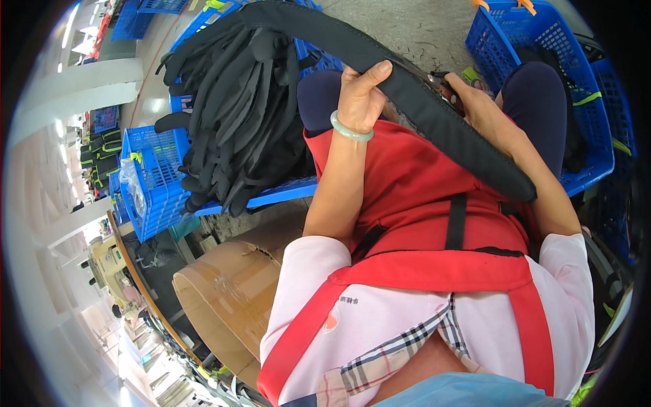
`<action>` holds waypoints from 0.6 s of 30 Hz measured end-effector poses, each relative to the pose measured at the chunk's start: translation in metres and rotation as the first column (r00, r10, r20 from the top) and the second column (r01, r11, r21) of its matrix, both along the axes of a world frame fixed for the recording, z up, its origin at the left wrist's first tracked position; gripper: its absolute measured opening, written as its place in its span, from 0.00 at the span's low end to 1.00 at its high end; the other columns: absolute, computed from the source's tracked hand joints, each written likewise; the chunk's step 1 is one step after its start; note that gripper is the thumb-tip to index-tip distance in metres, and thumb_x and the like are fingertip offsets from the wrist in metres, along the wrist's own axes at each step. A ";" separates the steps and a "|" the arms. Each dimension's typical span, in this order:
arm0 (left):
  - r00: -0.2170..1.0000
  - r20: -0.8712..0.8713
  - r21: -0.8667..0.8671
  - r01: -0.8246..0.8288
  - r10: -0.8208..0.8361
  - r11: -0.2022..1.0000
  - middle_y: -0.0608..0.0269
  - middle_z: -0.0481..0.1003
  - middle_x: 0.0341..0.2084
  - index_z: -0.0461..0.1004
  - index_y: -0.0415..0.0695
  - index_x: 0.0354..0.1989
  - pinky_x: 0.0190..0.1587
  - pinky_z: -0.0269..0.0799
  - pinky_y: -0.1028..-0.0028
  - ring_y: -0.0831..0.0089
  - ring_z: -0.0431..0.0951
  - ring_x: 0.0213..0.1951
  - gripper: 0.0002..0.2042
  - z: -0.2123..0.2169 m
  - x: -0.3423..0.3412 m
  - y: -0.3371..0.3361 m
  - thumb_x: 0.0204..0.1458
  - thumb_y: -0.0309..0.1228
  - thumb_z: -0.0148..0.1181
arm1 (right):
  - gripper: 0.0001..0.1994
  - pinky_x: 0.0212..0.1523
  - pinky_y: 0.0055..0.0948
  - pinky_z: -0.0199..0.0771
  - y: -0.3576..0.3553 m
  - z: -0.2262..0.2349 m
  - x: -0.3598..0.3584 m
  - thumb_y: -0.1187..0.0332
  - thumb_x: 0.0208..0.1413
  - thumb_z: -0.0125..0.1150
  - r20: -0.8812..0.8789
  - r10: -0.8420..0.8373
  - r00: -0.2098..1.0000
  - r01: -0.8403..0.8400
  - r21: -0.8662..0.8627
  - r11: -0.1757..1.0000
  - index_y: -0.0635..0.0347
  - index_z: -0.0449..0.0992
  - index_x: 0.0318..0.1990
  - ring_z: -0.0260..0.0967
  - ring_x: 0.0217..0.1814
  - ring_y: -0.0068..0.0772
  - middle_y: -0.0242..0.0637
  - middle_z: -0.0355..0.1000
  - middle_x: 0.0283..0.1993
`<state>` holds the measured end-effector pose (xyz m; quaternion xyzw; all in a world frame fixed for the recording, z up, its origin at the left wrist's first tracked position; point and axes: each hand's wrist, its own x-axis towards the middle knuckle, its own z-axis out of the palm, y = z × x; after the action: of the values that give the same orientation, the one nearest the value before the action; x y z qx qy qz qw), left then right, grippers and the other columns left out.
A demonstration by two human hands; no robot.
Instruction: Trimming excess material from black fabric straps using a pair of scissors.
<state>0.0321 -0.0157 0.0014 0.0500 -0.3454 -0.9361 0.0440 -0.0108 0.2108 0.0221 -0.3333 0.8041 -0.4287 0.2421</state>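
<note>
A long black padded strap (420,108), like a bag's shoulder strap, runs from the pile at upper left down over my lap to my right forearm. My left hand (363,95), with a pale green bangle on the wrist, pinches its edge between thumb and fingers. On the strap's other side, my right hand (483,115) is closed around a small dark tool (439,78) with a shiny part. The strap and my fingers hide most of that tool, so its kind is unclear. Many similar black straps (237,115) lie heaped in a blue crate at my left.
Blue plastic crates stand on both sides: one (152,180) at left, another (583,122) at right with dark pieces inside. An open cardboard box (230,292) sits by my left elbow. A red apron (407,183) covers my lap. Sewing machines (108,261) stand farther left.
</note>
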 end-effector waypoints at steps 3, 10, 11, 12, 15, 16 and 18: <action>1.000 -0.001 0.005 0.001 -0.001 1.000 0.67 0.78 0.33 0.77 0.44 0.35 0.45 0.74 0.72 0.75 0.77 0.36 0.10 -0.002 0.000 -0.001 0.48 0.15 0.62 | 0.22 0.39 0.45 0.66 -0.003 -0.010 -0.003 0.70 0.47 0.64 -0.044 0.048 0.998 -0.048 -0.001 0.999 0.64 0.59 0.45 0.68 0.43 0.63 0.58 0.71 0.36; 0.999 -0.038 -0.029 0.032 -0.033 0.999 0.66 0.78 0.33 0.77 0.44 0.36 0.45 0.74 0.72 0.74 0.77 0.37 0.10 -0.004 0.002 -0.001 0.48 0.15 0.62 | 0.18 0.37 0.48 0.65 -0.007 -0.002 0.002 0.71 0.47 0.63 -0.112 -0.008 0.994 -0.002 -0.090 0.996 0.66 0.61 0.41 0.67 0.42 0.65 0.61 0.69 0.32; 0.999 -0.038 -0.027 0.035 -0.036 0.999 0.66 0.78 0.33 0.77 0.44 0.36 0.45 0.74 0.72 0.74 0.77 0.37 0.10 -0.003 0.002 0.000 0.48 0.15 0.62 | 0.17 0.36 0.47 0.65 -0.008 0.006 0.003 0.71 0.47 0.62 -0.083 -0.021 0.996 0.019 -0.030 0.999 0.67 0.62 0.40 0.66 0.41 0.66 0.61 0.69 0.31; 0.999 -0.027 -0.011 0.029 -0.030 1.000 0.66 0.78 0.33 0.77 0.44 0.36 0.45 0.74 0.72 0.74 0.77 0.37 0.10 -0.002 0.002 0.001 0.48 0.15 0.61 | 0.16 0.36 0.47 0.65 -0.009 0.010 0.004 0.72 0.47 0.62 -0.054 -0.037 0.998 0.039 0.030 0.999 0.67 0.62 0.39 0.66 0.41 0.66 0.61 0.69 0.31; 0.999 -0.029 0.000 0.033 -0.033 0.999 0.65 0.78 0.35 0.77 0.43 0.37 0.48 0.73 0.69 0.72 0.78 0.39 0.09 -0.006 0.002 0.000 0.50 0.17 0.61 | 0.16 0.35 0.45 0.66 -0.005 0.004 0.000 0.70 0.48 0.62 -0.056 0.015 0.998 -0.014 0.009 1.000 0.68 0.62 0.38 0.65 0.41 0.67 0.62 0.68 0.31; 0.998 -0.042 -0.006 0.041 -0.041 0.999 0.64 0.78 0.36 0.78 0.43 0.38 0.50 0.73 0.66 0.69 0.78 0.41 0.08 -0.009 0.002 -0.002 0.51 0.19 0.61 | 0.16 0.35 0.45 0.66 -0.004 0.003 0.001 0.70 0.48 0.62 -0.057 0.014 0.998 -0.013 0.009 1.000 0.68 0.62 0.38 0.65 0.41 0.67 0.62 0.68 0.31; 0.997 -0.057 -0.014 0.052 -0.053 0.999 0.64 0.78 0.37 0.77 0.43 0.39 0.50 0.73 0.66 0.69 0.78 0.42 0.08 -0.011 0.003 0.001 0.51 0.19 0.61 | 0.16 0.35 0.44 0.66 -0.005 0.002 0.001 0.70 0.49 0.62 -0.074 0.006 0.997 -0.009 -0.049 0.999 0.68 0.62 0.38 0.64 0.42 0.67 0.62 0.67 0.31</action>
<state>0.0348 -0.0147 -0.0093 0.0135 -0.3510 -0.9358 0.0296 -0.0096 0.2053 0.0242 -0.3578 0.8004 -0.4349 0.2055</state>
